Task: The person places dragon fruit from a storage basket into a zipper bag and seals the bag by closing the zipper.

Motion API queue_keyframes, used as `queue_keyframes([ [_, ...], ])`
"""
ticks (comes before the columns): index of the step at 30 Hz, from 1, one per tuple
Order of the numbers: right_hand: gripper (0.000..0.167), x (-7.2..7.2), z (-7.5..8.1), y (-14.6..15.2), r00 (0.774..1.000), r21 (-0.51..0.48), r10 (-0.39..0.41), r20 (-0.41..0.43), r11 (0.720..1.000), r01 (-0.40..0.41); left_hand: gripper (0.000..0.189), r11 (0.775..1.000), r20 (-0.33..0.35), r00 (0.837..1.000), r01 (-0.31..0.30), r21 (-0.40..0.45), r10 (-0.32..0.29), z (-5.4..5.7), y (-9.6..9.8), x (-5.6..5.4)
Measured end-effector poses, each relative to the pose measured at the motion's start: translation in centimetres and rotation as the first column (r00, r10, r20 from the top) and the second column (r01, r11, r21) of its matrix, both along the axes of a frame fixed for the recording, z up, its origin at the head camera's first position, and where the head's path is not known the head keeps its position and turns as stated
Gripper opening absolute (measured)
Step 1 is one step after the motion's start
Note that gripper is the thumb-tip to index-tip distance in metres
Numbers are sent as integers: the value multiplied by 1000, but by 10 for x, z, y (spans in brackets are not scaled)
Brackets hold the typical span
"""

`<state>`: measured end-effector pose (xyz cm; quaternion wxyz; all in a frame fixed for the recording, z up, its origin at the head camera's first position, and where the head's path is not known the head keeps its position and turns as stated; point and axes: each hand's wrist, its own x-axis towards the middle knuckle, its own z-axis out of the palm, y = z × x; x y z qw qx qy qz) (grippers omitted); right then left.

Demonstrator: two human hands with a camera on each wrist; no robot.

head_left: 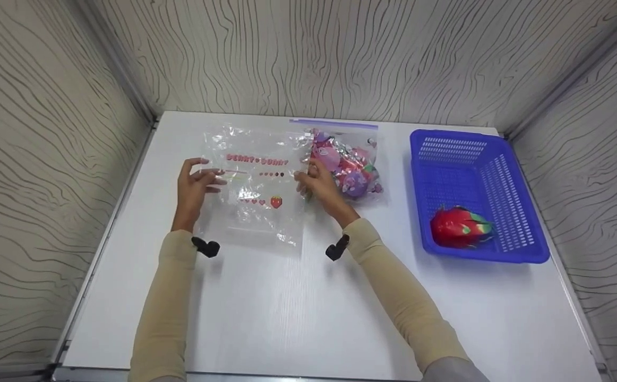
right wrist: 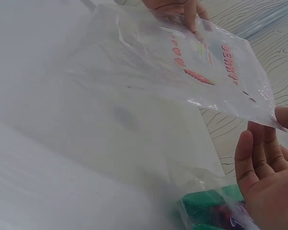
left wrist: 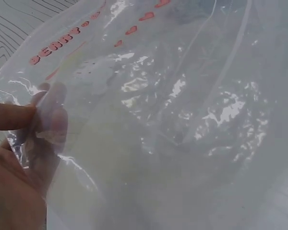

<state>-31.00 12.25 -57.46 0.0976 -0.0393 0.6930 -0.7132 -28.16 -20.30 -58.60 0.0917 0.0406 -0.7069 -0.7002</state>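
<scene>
A clear plastic bag with red lettering, small hearts and a strawberry print is held up over the white table between both hands. My left hand pinches its left edge; in the left wrist view the thumb of that hand lies on the film, with fingers showing through it. On the opposite edge, my right hand pinches the film between thumb and fingers, as the right wrist view also shows of this hand. The bag looks flat, with nothing inside.
Just behind the right hand lies a filled zip bag with a purple seal and pink, red and purple contents. A blue plastic basket stands at the right, holding a red dragon fruit. Patterned panels enclose the table.
</scene>
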Motion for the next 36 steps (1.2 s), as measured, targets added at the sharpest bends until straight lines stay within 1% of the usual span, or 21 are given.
queue_keyframes([
  [3, 52, -1, 3, 3, 1000, -10, -8, -2, 1000, 8, 36, 1000, -12, 1000, 18, 18, -18, 1, 5, -1],
  [6, 54, -2, 5, 7, 1000, -16, -20, -23, 1000, 19, 37, 999, -16, 999, 34, 33, -33, 3, 9, -2],
  [12, 54, -2, 8, 16, 995, 26, -68, -79, 997, 71, 33, 998, 7, 998, 63, 19, -63, 4, 14, -3],
  [14, 57, -2, 8, 20, 992, 36, -83, -92, 996, 87, 31, 998, 17, 998, 67, 15, -67, 4, 15, -4],
  [15, 59, -1, 9, 21, 991, 39, -87, -98, 995, 91, 30, 998, 19, 997, 68, 18, -68, 4, 16, -4],
  [19, 65, -2, 9, 28, 988, 48, -91, -124, 994, 98, 32, 998, 57, 997, 62, -13, -61, 7, 21, -5],
  [22, 64, -2, 12, 33, 988, 43, -87, -127, 995, 93, 37, 998, 67, 996, 63, -26, -61, 10, 25, -5],
  [24, 63, -1, 14, 36, 987, 48, -94, -128, 994, 100, 37, 998, 62, 996, 63, -26, -61, 11, 27, -6],
  [30, 62, 0, 20, 42, 982, 54, -111, -150, 991, 120, 28, 997, 12, 997, 75, 0, -75, 14, 34, -7],
  [33, 58, 0, 21, 44, 983, 33, -120, -139, 992, 126, 22, 996, -6, 996, 84, 19, -84, 15, 37, -7],
  [36, 50, 0, 23, 47, 982, 26, -130, -137, 990, 135, 18, 996, -15, 996, 90, 19, -90, 16, 39, -7],
])
